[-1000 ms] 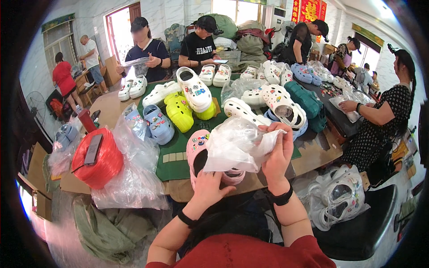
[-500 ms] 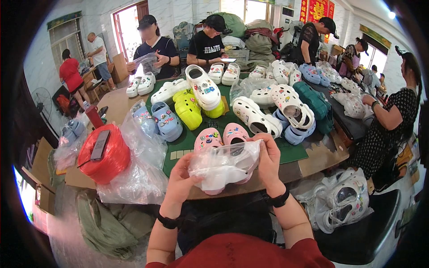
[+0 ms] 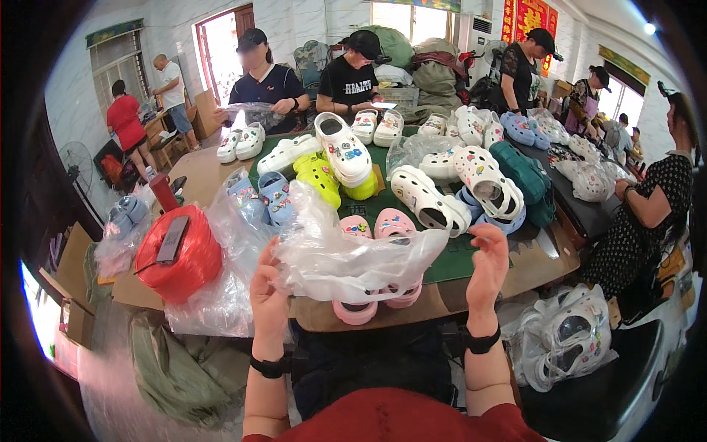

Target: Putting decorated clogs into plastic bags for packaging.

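A clear plastic bag [image 3: 353,261] is spread in the air over a pair of pink clogs [image 3: 355,312] with small charms, covering much of them. The clogs stand side by side at the table's near edge. My left hand [image 3: 268,298] grips the bag's left end between its fingers. To the right of the bag, my right hand [image 3: 486,269] is raised with fingers curved and apart, and a small gap shows between it and the bag's corner. White clogs [image 3: 427,199] with charms lie just beyond my right hand.
Yellow clogs [image 3: 317,179], blue clogs [image 3: 275,197] and dark green clogs [image 3: 521,173] crowd the table. A red twine roll [image 3: 191,261] and plastic bags [image 3: 213,306] lie at left. Bagged white clogs [image 3: 567,335] rest on a black seat at right. Several people work around.
The bag has been pulled wider and billows up to the left. My hands have moved apart, and my right hand has let go of the bag's right end.
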